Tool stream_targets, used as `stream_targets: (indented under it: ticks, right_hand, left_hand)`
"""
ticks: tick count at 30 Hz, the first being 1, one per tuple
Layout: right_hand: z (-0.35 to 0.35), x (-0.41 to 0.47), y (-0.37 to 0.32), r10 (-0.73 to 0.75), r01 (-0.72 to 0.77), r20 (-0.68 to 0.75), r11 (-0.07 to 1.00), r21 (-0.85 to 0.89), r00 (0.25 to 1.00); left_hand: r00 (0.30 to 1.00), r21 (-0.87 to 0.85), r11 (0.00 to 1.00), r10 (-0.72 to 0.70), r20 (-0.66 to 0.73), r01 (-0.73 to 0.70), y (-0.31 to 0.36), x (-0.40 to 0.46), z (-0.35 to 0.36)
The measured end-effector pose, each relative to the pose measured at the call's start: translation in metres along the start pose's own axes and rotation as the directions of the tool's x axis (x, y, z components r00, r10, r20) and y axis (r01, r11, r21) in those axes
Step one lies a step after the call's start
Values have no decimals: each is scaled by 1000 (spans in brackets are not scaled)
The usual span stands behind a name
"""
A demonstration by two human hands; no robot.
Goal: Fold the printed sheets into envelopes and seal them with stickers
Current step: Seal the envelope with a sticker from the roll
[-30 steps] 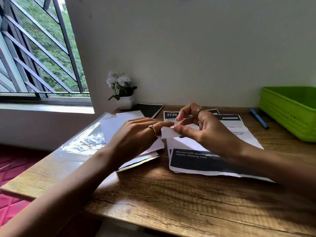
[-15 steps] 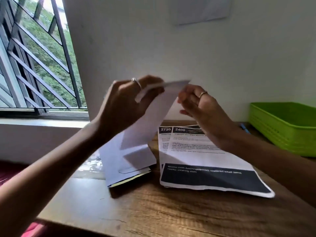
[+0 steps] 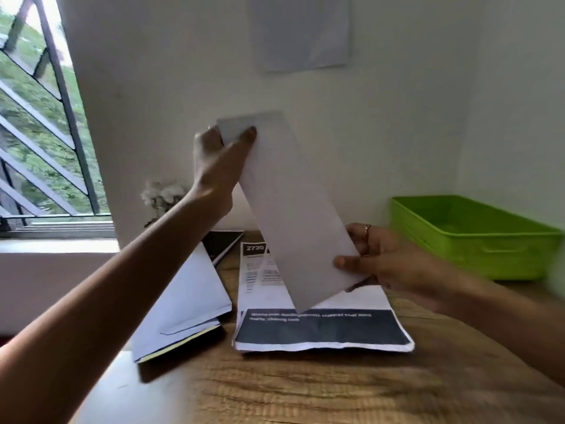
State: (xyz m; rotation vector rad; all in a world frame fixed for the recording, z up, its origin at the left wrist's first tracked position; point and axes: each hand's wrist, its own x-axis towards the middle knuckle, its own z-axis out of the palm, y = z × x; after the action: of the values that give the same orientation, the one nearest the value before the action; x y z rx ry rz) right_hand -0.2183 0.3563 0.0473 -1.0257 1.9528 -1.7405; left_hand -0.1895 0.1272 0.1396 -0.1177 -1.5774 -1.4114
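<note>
One envelope [image 3: 293, 209] between two hands.

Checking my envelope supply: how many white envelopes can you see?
3 at least: one envelope held up by the left hand and right hand, two stacked on the desk's left; more may lie underneath.
</note>
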Motion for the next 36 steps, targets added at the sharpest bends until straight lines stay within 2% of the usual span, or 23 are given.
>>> stream_targets:
  ticks: [3,5,7,8,10,11,12,13,15,19,25,29,32,36]
  right_hand:
    - [-16,-18,6,59,-60,-53,998,-35,997]
    - [-26,-25,10,117,-124,-106,991,-59,988]
    - [-32,-32,14,185,-193,-154,980,-39,971]
    - [-34,-36,19,217,-226,-174,974,-34,961]
    - [-35,-45,26,254,-272,-202,960,-65,946]
    - [-33,-49,28,265,-290,-208,952,-96,941]
    - [-32,-53,30,275,-306,-213,943,-131,938]
    - [-31,-57,32,284,-322,-219,932,-164,933]
    - [-29,-64,36,287,-341,-236,910,-237,929]
    - [-26,-70,34,233,-345,-289,830,-439,928]
    - [-29,-84,21,135,-290,-275,688,-666,952]
    - [-43,-98,9,-18,-307,-348,430,-849,937]
    - [-61,-115,0,-8,-423,-445,300,-855,895]
    - [-84,-147,-1,67,-545,-547,244,-802,835]
  left_hand:
    - [944,3,951,-307,123,309,-30,-21,9]
    - [893,91,932,-363,266,352,-51,-42,11]
    - [810,218,926,-375,452,307,-64,-67,10]
    - [734,296,918,-390,556,264,-71,-81,9]
    - [558,512,855,-465,687,83,-79,-103,8]
    - [488,609,792,-516,704,-41,-81,-111,8]
    - [446,684,713,-567,692,-156,-84,-116,9]
    - [432,726,646,-600,674,-236,-83,-121,11]
    - [439,763,570,-626,644,-305,-80,-126,13]
    - [434,809,497,-683,587,-312,-70,-132,12]
    - [434,847,416,-730,529,-332,-73,-131,8]
    - [466,880,338,-752,466,-334,-75,-132,10]
    - [474,880,274,-759,446,-389,-75,-131,11]
    - [437,848,288,-756,487,-446,-73,-131,14]
